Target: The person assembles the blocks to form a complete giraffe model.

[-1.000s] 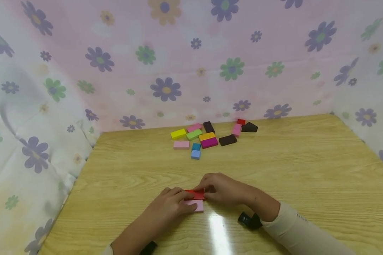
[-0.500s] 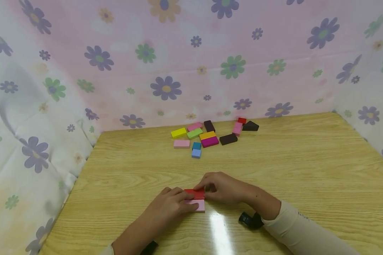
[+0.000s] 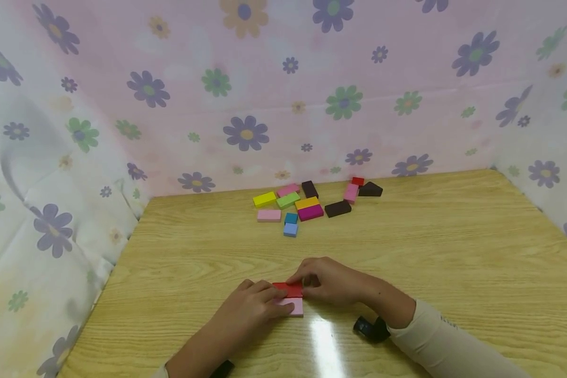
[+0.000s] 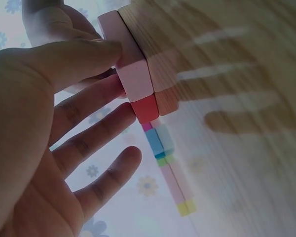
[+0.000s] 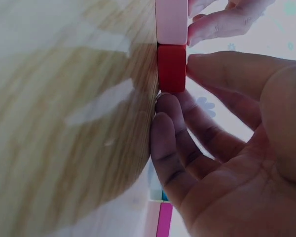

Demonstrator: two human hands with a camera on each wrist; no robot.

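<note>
Two blocks lie side by side at the front of the table: a red rectangular block (image 3: 291, 288) and, nearer the body, a light pink one (image 3: 296, 306). Their long sides touch. The left hand (image 3: 250, 304) rests across both, its thumb on the pink block's top and its fairly straight fingers on the red block. From the other side, the right hand (image 3: 333, 281) pinches the right end of the red block (image 5: 172, 68) between thumb and fingers. In the left wrist view, the pink block (image 4: 133, 64) and the red end beyond it stand flush.
Several loose blocks lie towards the back, among them a yellow one (image 3: 264, 199), a light blue one (image 3: 290, 229), a magenta one (image 3: 310, 212) and a black one (image 3: 337, 208). Flowered cloth (image 3: 274, 105) hangs behind. A black wrist camera (image 3: 371, 329) sits beneath the right wrist.
</note>
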